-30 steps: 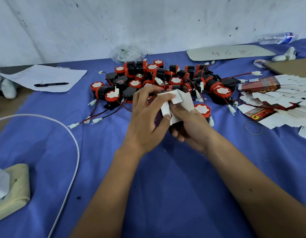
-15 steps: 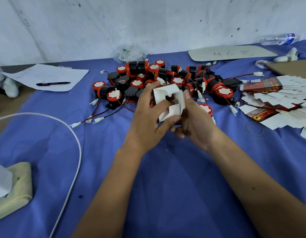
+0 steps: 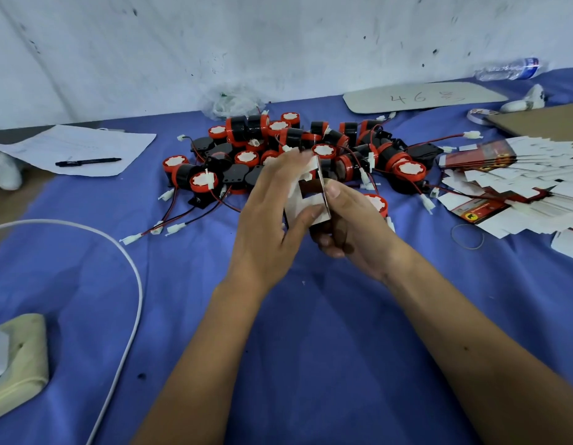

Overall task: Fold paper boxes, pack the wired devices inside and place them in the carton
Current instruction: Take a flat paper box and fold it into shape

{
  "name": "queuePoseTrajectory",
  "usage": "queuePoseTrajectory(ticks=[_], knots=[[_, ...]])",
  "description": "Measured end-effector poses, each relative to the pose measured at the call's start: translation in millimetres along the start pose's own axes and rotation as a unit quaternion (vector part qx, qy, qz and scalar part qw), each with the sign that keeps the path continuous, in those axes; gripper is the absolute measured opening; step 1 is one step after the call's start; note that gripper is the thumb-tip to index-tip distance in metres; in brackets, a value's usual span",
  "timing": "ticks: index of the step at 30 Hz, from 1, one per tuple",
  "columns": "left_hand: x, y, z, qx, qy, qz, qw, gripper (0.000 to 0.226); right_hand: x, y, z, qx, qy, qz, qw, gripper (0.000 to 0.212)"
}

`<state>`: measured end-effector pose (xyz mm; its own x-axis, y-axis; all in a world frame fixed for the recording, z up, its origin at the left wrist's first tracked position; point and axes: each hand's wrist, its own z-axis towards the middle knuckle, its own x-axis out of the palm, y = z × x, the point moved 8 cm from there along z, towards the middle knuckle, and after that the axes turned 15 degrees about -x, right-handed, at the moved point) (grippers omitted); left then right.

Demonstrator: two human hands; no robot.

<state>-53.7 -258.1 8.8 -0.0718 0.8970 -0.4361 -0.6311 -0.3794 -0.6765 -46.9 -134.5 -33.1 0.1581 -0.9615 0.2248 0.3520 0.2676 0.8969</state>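
A small white paper box [image 3: 306, 205], partly folded with its flaps standing open, is held above the blue table between both hands. My left hand [image 3: 269, 220] wraps it from the left, thumb on the near face and fingers over the far flaps. My right hand [image 3: 349, 223] cups it from below and right, thumb pressed on an upright flap. Behind them lies a heap of black-and-red wired devices [image 3: 298, 152] with red-black leads and white plugs. Flat unfolded box blanks [image 3: 516, 187] are fanned out at the right.
A brown cardboard sheet [image 3: 545, 123] lies at the far right by a tape roll. A paper sheet with a pen [image 3: 86, 162] sits at the left. A white cable [image 3: 131, 284] curves to a beige power strip [image 3: 18, 358]. A rubber band [image 3: 467, 236] lies near the blanks.
The box has been turned and lowered slightly between my hands; a flap now stands upright under my right thumb, and my left fingers have spread over the far flaps.
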Motion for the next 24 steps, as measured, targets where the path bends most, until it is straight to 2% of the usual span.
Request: queuePoseTrajectory(ticks=[3,11,13,16,18,21,24], knots=[[2.6,0.8,0.3,0.008,-0.001,0.056,0.998,0.043,0.1,-1.4,-1.0,-0.001,0.004,-0.016,1.000,0.055],[11.7,-8.3,-4.0,0.027,0.051,0.080,0.995,0.022,-2.0,-4.0,-0.3,-0.006,-0.021,-0.071,0.997,0.047],[10.4,-8.7,-4.1,0.014,0.059,0.054,0.997,0.032,-3.8,-2.8,-0.4,-0.010,-0.025,-0.090,0.996,0.042],[2.1,-1.7,-1.1,-0.047,0.063,-0.028,0.997,0.082,-14.1,-2.8,-0.4,-0.002,-0.070,-0.110,0.991,0.030],[0.8,6.7,0.8,-0.078,0.077,-0.030,0.993,0.102,-18.2,-4.1,-1.2,0.012,-0.075,-0.139,0.987,0.027],[3.2,13.7,1.3,-0.062,0.071,0.059,0.994,0.099,-15.1,-4.9,-1.2,-0.002,-0.052,-0.163,0.985,0.024],[1.9,14.2,-0.3,-0.049,0.044,0.095,0.993,0.089,-9.4,0.2,1.8,-0.028,-0.022,-0.194,0.980,0.016]])
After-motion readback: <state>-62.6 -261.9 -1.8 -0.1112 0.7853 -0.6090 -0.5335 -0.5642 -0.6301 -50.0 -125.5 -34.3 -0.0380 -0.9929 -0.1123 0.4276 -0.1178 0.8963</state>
